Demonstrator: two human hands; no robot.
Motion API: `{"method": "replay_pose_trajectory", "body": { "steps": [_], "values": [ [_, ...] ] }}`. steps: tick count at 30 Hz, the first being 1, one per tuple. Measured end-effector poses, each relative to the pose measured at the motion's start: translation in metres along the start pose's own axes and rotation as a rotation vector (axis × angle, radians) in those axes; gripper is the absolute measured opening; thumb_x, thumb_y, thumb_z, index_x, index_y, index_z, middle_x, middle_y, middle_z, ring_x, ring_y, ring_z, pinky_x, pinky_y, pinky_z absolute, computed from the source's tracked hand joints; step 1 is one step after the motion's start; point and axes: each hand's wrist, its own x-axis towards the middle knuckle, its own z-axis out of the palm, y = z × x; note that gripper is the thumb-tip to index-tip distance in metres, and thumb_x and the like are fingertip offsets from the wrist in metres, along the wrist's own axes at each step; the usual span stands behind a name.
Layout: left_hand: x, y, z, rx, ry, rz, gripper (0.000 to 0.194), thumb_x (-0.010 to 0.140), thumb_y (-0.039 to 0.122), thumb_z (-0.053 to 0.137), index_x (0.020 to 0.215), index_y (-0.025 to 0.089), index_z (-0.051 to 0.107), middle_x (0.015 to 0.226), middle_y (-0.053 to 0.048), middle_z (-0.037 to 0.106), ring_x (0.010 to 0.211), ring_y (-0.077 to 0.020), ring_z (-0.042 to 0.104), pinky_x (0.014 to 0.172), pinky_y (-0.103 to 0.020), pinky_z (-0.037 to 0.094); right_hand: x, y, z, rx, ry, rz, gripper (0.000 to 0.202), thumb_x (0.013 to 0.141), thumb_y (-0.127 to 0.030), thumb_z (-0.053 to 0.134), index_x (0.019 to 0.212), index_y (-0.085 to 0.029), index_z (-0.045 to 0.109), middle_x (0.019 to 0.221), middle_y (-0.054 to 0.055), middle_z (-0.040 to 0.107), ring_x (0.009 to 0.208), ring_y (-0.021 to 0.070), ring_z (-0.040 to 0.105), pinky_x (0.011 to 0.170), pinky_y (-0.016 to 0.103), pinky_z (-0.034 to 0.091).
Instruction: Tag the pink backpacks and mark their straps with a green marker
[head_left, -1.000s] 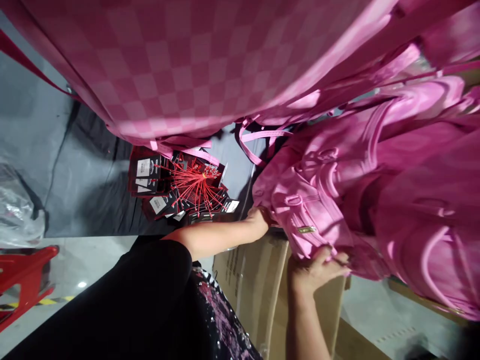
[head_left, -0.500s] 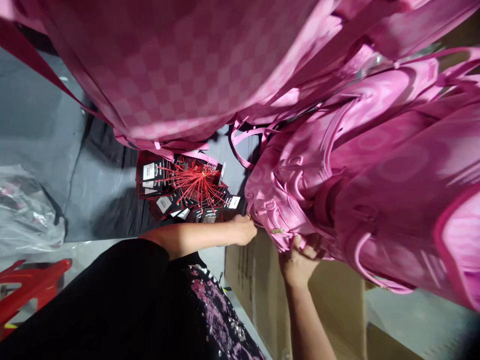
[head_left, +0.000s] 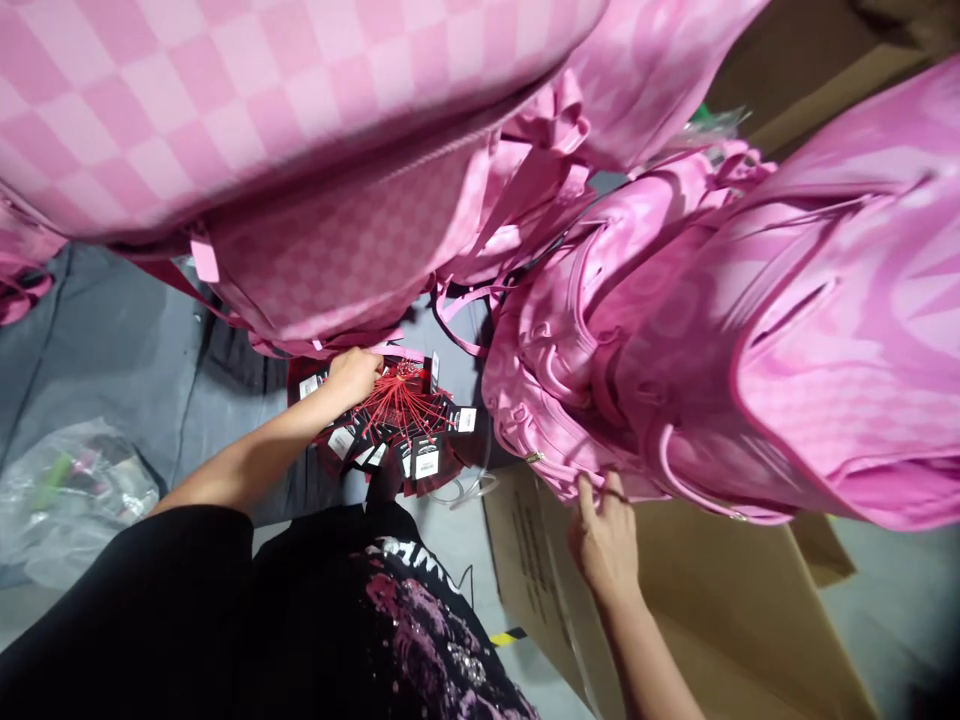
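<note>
A fan of black and red tags (head_left: pixel 426 458) with white labels and red strings (head_left: pixel 401 395) lies on the grey-covered table. My left hand (head_left: pixel 355 378) is at the upper left of this bundle, fingers bent down over the tags; its fingertips are hidden. On the right, my right hand (head_left: pixel 606 520) pinches the lower edge of a pink patterned bag (head_left: pixel 551 440) near a small gold-coloured emblem. Behind my left hand stands a pink checkered backpack (head_left: pixel 337 240), with a larger checkered surface above it.
More pink bags (head_left: pixel 840 330) crowd the right side. An open cardboard box (head_left: pixel 705 610) stands below them. Clear plastic wrapping (head_left: pixel 75 500) lies at the left on the grey cloth (head_left: pixel 135 340). Another box (head_left: pixel 817 70) is at the upper right.
My left hand has left the pink bag's edge and moved left to the tags. My right hand remains at the bag, its fingers now straighter. The view has shifted.
</note>
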Motion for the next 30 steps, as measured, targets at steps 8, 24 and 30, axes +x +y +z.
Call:
{"method": "replay_pose_trajectory", "body": {
  "steps": [8,24,30],
  "values": [
    [0.0,-0.013,-0.002,0.085,-0.089,0.107,0.018,0.089,0.021,0.052,0.087,0.019,0.07,0.086,-0.008,0.072,0.085,-0.021,0.066,0.08,-0.03,0.046,-0.004,-0.036,-0.02,0.171,0.051,0.255,0.085,0.08,-0.011,0.047,0.157,-0.019,0.012,0.157,0.025,0.021,0.127,0.0401,0.051,0.07,0.04,0.055],
    [-0.015,-0.025,-0.008,0.08,-0.085,0.185,0.026,0.096,0.019,0.043,0.099,0.016,0.069,0.099,-0.011,0.069,0.094,-0.0235,0.066,0.077,-0.031,0.048,0.182,-0.268,-0.003,0.984,-0.231,0.494,0.07,0.089,-0.043,0.056,0.149,-0.012,0.037,0.157,0.017,0.03,0.149,0.0318,0.018,0.119,0.056,0.017],
    [-0.056,-0.064,-0.025,0.112,-0.176,0.071,0.028,0.096,0.021,0.04,0.099,0.016,0.068,0.099,-0.011,0.07,0.089,-0.0251,0.068,0.073,-0.033,0.048,0.188,-0.326,-0.014,1.142,-0.419,0.401,0.054,0.087,-0.039,0.061,0.139,-0.025,0.053,0.146,0.009,0.05,0.137,0.0284,0.042,0.118,0.059,0.01]
  ]
}}
